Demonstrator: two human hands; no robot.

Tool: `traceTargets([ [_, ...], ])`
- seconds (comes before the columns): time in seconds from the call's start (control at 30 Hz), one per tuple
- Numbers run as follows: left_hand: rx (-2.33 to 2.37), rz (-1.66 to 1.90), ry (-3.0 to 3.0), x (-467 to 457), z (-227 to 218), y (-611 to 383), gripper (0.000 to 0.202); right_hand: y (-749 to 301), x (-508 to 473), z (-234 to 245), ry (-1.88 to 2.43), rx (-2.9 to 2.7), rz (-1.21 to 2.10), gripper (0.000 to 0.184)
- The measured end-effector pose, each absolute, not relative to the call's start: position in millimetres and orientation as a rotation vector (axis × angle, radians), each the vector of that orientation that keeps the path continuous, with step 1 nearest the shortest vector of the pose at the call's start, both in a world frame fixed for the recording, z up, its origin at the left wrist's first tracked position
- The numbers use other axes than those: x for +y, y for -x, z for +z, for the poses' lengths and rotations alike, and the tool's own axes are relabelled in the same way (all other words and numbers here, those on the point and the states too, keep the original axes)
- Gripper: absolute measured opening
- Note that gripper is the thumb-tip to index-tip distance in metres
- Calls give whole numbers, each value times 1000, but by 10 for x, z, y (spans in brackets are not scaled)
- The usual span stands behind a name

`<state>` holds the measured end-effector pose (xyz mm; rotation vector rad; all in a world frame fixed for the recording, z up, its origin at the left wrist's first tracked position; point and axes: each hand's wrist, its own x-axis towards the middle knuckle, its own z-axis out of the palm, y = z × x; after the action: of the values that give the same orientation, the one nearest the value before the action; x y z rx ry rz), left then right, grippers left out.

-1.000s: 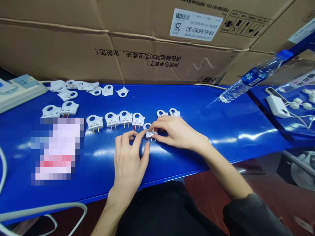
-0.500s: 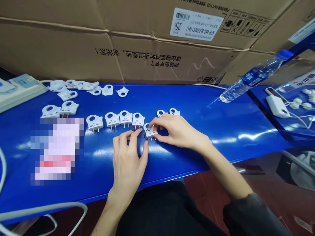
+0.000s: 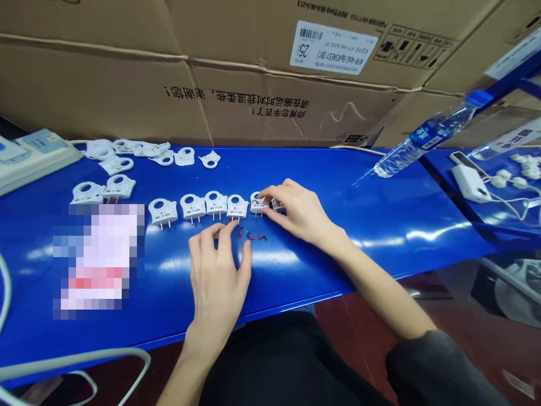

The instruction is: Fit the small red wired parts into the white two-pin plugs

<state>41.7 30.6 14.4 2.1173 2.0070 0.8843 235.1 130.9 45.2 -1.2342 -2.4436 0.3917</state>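
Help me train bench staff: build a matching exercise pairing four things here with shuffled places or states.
1. Bare right hand
2. Short red-and-black wires
3. Clear plastic blue-capped bottle
4. White paper label

A. Upside down on brown cardboard
B. Fingertips at white plastic ring-topped plug shell
C. Right of the right hand
D. On glossy blue tabletop beside left hand

Pairs: 1-B; 2-D; 3-C; 4-A

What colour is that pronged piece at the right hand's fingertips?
White; the pronged piece shows best in the head view.
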Motion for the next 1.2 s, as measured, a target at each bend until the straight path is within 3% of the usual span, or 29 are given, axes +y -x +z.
traceTargets([
  [0.33,2120,853,-2142,425,196,-306,44,-2330,1265,527,1289,-2525,287,23],
  [0.57,2079,694,-2228,528,289,-271,40,-2410,1194,626,937,-2757,533,22],
  [0.87,2080,822,-2144,464,230,-234,29,-2408,1167,614,873,-2837,620,22],
  [1.2,2004,873,-2133,424,161,-246,23,-2328,1132,604,955,-2540,642,22],
])
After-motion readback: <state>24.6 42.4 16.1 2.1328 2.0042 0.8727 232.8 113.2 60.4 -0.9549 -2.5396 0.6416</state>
